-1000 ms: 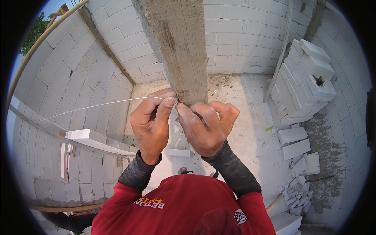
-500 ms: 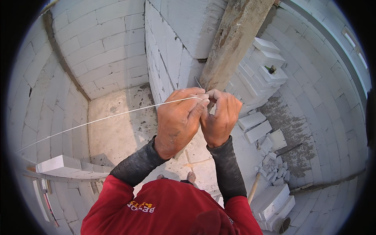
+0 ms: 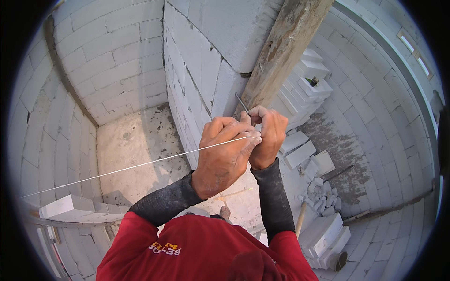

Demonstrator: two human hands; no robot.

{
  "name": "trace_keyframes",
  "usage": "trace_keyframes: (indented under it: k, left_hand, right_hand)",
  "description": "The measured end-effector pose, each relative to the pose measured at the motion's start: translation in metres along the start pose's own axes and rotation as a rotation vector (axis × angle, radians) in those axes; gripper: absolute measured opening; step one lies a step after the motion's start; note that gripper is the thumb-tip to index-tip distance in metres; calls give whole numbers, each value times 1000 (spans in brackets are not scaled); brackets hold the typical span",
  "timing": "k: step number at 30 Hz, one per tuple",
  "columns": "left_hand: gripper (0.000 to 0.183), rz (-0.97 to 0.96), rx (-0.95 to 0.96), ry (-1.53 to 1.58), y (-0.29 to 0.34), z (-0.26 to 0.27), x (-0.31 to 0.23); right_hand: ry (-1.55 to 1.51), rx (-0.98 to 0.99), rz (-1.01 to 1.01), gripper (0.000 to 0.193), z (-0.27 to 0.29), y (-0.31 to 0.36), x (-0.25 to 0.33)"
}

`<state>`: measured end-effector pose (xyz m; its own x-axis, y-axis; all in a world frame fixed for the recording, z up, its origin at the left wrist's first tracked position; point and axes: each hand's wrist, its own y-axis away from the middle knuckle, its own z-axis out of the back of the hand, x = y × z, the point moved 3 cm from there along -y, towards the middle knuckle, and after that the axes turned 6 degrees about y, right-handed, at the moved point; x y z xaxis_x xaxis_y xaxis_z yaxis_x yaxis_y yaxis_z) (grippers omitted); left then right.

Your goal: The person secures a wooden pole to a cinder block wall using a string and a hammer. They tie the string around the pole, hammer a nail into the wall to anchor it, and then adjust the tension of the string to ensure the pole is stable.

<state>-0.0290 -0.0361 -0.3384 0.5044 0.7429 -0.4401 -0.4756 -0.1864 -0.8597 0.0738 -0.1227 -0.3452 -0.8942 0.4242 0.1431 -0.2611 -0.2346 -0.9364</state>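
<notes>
A taut white string point(image 3: 126, 168) runs in from the far left, over the back of my left hand point(image 3: 220, 159), to its fingertips. My left hand is closed, pinching the string between thumb and fingers. Against those fingertips presses my right hand point(image 3: 268, 138), also closed in a pinch. What its fingers grip is hidden between the two hands. A thin metal nail point(image 3: 241, 102) sticks out just above my fingers, by the lower end of a weathered wooden post point(image 3: 281, 51). My fingers cover the nail's lower part.
A white block wall point(image 3: 201, 51) stands beside the post. Stacked white blocks point(image 3: 304, 93) rise at the right, with broken pieces point(image 3: 323, 199) below. More blocks point(image 3: 323, 239) are piled at lower right. At left, a row of blocks point(image 3: 70, 208) lies above the concrete floor point(image 3: 126, 145).
My hands have shifted slightly right and down in the picture, still pressed together. More of the nail now shows above my fingers. The view has turned a little.
</notes>
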Motion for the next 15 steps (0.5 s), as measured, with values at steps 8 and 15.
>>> trace_keyframes:
  k: [8, 15]
  left_hand:
    - [15, 57, 20, 25, 13, -6, 3]
    - [14, 93, 67, 175, 11, -6, 1]
  right_hand:
    - [-769, 194, -627, 38, 33, 52, -6]
    - [-774, 403, -773, 29, 59, 79, -33]
